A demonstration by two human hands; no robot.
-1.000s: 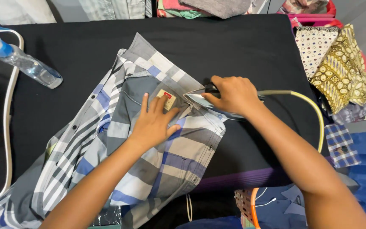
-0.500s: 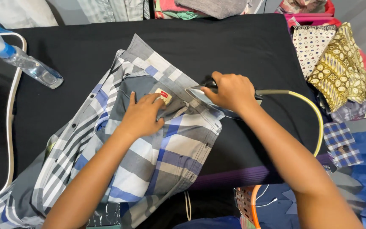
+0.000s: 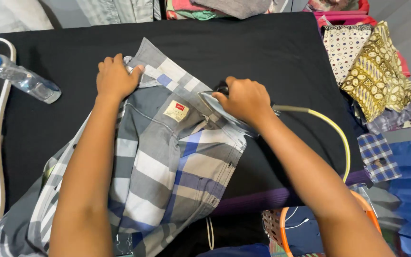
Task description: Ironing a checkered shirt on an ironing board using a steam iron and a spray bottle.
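The shirt [image 3: 167,176] is woven cotton-like cloth, matt and soft, in grey, white and blue checks, with a small paper-like label [image 3: 176,110] sewn inside. The surface [image 3: 262,47] wears a matt black cloth cover — smooth, without sheen. The iron [image 3: 224,112] shows a glossy metal sole. The spray bottle [image 3: 22,78] is clear, shiny plastic. The cord [image 3: 336,135] looks rubbery — a dull yellow.

Cream rectangular label [image 3: 176,110] inside shirt [image 3: 167,166]
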